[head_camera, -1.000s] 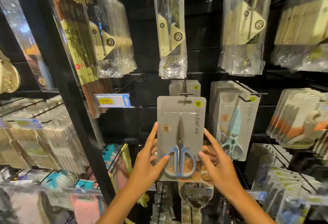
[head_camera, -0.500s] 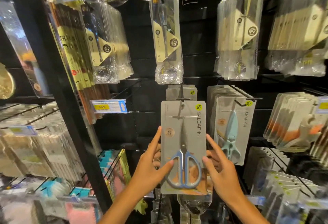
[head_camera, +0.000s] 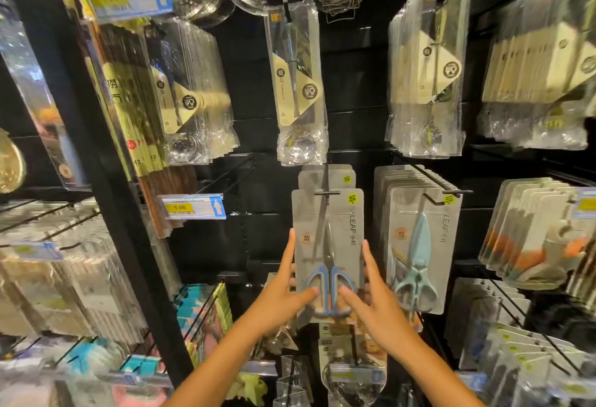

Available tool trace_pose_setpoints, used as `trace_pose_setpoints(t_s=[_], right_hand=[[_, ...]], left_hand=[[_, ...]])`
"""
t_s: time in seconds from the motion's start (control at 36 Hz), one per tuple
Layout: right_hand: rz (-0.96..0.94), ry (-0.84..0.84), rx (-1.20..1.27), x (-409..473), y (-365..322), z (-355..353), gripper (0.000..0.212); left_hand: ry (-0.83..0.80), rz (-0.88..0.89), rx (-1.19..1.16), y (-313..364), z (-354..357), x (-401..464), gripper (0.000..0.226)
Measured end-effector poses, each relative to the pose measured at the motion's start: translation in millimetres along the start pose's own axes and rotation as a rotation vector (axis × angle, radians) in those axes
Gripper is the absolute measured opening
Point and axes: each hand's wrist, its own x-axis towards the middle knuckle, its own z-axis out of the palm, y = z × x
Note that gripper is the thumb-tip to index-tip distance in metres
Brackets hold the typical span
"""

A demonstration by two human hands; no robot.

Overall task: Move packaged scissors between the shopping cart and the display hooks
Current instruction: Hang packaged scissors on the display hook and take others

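A black display wall (head_camera: 354,90) of hooks is seen from below, filling the view. Along its upper rows, clear bags of cutlery (head_camera: 296,84) are hung, with fuller bunches to either side. A black upright post (head_camera: 96,161) is set near the wall's left edge, and blurred packets are hung beyond it. A yellow price tag (head_camera: 192,206) marked 5.00 is clipped on a hook just right of the post.

At the middle of the wall, a grey card pack of blue-handled scissors (head_camera: 327,245) is held upright against a display hook (head_camera: 326,193), whose crossbar is seen lying across the top of the card. More grey cards are hung behind it on the same hook. Just to the right, a row of mint-green shears packs (head_camera: 419,245) is hung on the next hook.

The pack's left edge is gripped by the left hand (head_camera: 280,300), with the forefinger laid straight up the edge and the thumb pressed on the blue handle. The right edge is gripped likewise by the right hand (head_camera: 374,300), thumb on the handle's other loop.
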Motion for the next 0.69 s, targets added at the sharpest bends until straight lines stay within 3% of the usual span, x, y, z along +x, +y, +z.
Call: trace_pose_setpoints(t_s=[0.33, 0.69], right_hand=[[0.085, 0.009, -0.062, 56.5, 13.9, 10.3, 0.098], [0.144, 0.078, -0.110, 59.2, 42.7, 20.1, 0.095]], left_hand=[[0.006, -0.075, 0.040, -4.1, -6.9, 61.2, 0.117], [0.070, -0.101, 0.198, -28.1, 0.2, 64.3, 0.098]])
